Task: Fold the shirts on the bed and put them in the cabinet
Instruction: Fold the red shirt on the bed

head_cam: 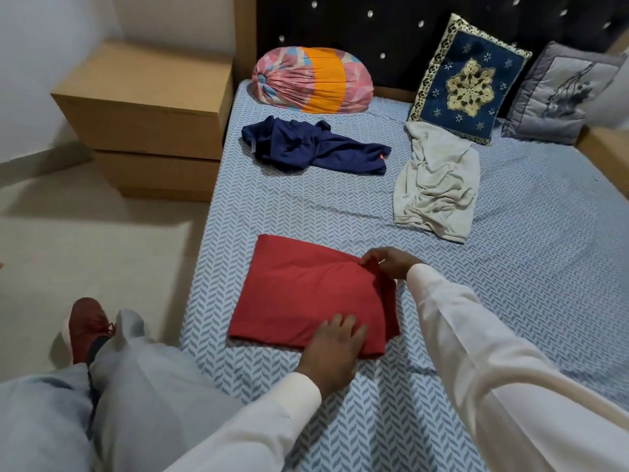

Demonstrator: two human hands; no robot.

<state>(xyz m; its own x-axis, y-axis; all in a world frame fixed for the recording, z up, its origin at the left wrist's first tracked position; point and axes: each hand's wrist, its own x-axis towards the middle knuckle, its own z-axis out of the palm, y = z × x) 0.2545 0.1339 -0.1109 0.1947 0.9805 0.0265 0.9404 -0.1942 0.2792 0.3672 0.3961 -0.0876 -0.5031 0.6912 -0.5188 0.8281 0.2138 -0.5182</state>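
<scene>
Red shirt (306, 294): I see it folded into a rough rectangle, lying flat on the bed (510, 267) close to the near left edge of the mattress.
Right grip (386, 264): a bare hand in a white sleeve. Thumb and fingers are clamped on a small fold of the red shirt at its far right corner, and the cloth puckers there.
Left grip (335, 340): a bare hand, also white-sleeved. Fingers are apart and nearly straight, and the palm presses down on the near edge of the red shirt towards its right corner.
Navy shirt (316, 149): crumpled and unfolded, further up the bed on the left, well apart from the red one.
Pale grey shirt (439, 185): rumpled and unfolded, on the right. Its top edge touches the blue cushion (469, 80).
Bed sheet: I note a blue-and-white herringbone print.
Bolster (313, 80): pink and orange, lying against the dark studded headboard (391, 28), just beyond the navy shirt.
Grey cushion (558, 93): propped beside the blue cushion, at the right.
Cardboard boxes (146, 97): two stacked on the floor (85, 250), against the left side of the bed.
Own body: a light grey trouser leg and a red shoe (86, 328) on the floor at lower left.
</scene>
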